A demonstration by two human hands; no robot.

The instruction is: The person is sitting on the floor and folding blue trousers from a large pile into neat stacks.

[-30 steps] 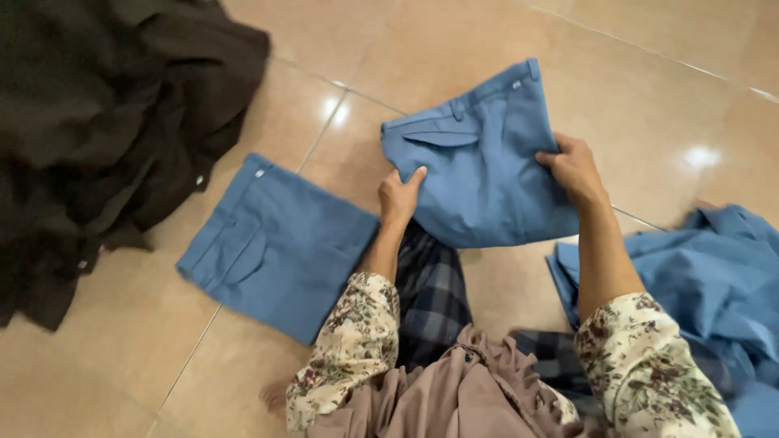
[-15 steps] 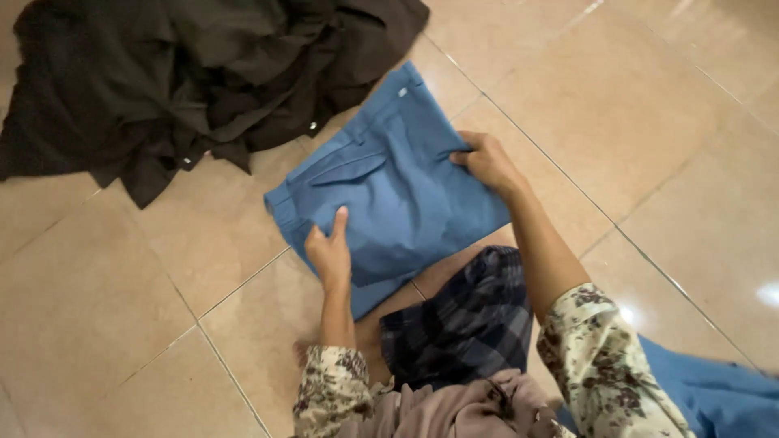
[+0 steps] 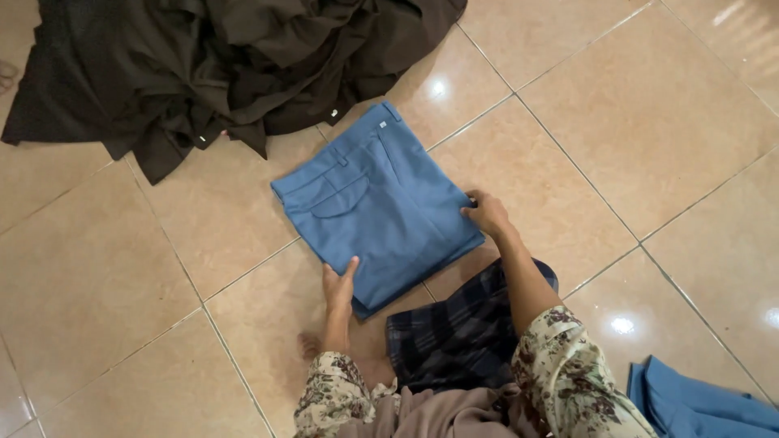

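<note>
Plainly, the folded blue trousers (image 3: 381,211) lay flat on the tiled floor (image 3: 665,122), just in front of the person's knees, with a buttoned back pocket facing up and the waistband pointing toward the far side. The left hand (image 3: 339,284) rested at the near left edge of the bundle, thumb on top of the cloth and fingers at or under the edge; whether its grip pinched the fabric could not be told. The right hand (image 3: 487,215) sat at the right edge, its grip loose, fingertips pressing the fold rather than closing on it.

Judged from that, the step in hand was squaring the finished fold where it lay. The next move would call for both hands to come away gently, without dragging the layers apart.

A heap of dark clothes (image 3: 211,65) lay on the far left, just beside the waistband corner. More blue cloth (image 3: 698,401) showed at the near right, well apart from the bundle. A checked dark garment (image 3: 462,337) covered the person's lap, between the flowered sleeves (image 3: 568,365).
</note>
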